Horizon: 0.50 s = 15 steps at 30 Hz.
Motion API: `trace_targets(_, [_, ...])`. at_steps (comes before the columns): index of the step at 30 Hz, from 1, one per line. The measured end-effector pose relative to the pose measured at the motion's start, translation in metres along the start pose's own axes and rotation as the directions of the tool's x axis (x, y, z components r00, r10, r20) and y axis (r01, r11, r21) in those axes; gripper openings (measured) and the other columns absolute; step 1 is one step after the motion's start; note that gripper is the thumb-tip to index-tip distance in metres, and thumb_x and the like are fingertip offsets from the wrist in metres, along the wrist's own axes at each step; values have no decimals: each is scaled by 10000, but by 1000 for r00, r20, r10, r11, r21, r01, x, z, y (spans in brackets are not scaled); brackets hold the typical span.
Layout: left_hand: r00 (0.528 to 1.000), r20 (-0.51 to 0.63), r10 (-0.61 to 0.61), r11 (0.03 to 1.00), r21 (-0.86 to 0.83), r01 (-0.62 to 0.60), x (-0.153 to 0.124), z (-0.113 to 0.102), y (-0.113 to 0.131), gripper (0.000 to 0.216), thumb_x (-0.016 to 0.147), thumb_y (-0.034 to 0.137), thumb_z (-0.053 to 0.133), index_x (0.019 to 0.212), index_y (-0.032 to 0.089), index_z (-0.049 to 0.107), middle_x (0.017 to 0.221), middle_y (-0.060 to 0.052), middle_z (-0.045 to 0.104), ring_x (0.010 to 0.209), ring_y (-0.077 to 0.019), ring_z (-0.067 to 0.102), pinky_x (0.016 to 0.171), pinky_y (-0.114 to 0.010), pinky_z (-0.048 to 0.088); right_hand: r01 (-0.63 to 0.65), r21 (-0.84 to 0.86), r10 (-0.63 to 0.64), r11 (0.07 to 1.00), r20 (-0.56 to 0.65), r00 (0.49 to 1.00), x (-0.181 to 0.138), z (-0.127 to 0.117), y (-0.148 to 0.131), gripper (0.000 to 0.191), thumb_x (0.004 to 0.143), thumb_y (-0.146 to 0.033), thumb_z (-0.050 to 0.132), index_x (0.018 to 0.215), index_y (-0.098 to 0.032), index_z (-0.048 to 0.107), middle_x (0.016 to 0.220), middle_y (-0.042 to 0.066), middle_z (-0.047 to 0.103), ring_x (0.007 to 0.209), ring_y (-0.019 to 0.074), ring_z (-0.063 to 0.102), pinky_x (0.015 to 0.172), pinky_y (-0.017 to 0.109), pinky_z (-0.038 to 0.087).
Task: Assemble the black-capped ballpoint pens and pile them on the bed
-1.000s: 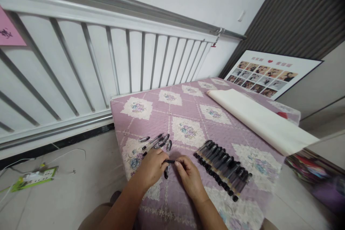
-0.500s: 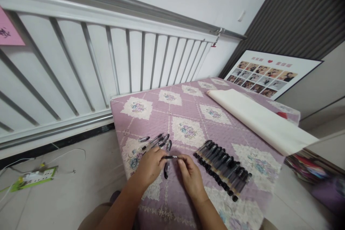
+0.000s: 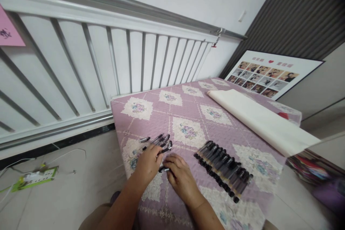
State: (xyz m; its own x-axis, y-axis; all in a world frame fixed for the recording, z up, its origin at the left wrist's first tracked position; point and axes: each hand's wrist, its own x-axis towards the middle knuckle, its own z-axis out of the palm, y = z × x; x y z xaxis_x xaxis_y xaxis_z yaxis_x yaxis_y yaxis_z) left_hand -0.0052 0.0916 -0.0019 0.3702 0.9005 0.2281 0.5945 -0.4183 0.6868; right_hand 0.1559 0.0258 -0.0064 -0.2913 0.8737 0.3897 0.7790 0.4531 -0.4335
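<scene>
Several clear and black pen pieces (image 3: pixel 157 139) lie in a loose pile on the floral purple tablecloth (image 3: pixel 185 107). My left hand (image 3: pixel 148 162) is at the near side of this pile, its fingers closed around a slim black pen (image 3: pixel 164 148); much of it is hidden, and its tip overlaps the loose pieces. Close beside it, my right hand (image 3: pixel 180 176) curls low over the cloth with its fingertips on a black pen cap (image 3: pixel 163 169). To the right, several capped gel pens (image 3: pixel 222 167) lie side by side in a slanted row.
A large cream sheet (image 3: pixel 258 122), partly rolled, lies across the table's right side. Behind the table stands a white radiator (image 3: pixel 148 57). A photo board (image 3: pixel 266 75) leans at the far right. On the floor at left is a power strip (image 3: pixel 37 178) with cables.
My hands, which met at the slim black pen, have parted. My right hand has shifted left and down to the cap, which has turned sideways. My left hand keeps near the pile.
</scene>
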Motion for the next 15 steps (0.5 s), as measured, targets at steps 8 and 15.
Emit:
trace_targets(8, [1000, 7, 2, 1000, 7, -2, 0, -4, 4, 158, 850, 148, 511, 941, 218, 619, 970, -37, 617, 888, -191, 580, 795, -313, 446, -191, 33, 193, 981, -120, 974, -7, 4, 6, 307, 834, -122, 511, 1110, -236, 580, 988, 75, 641, 948, 246, 584, 838, 419, 496])
trace_targets(15, [999, 22, 39, 998, 46, -40, -2, -3, 9, 154, 855, 150, 522, 943, 223, 626, 944, -32, 619, 921, -200, 573, 806, -316, 448, -356, 258, 424, 898, -291, 858, -14, 1, 19, 299, 863, -289, 514, 1147, -236, 587, 1026, 72, 637, 932, 230, 592, 837, 387, 475])
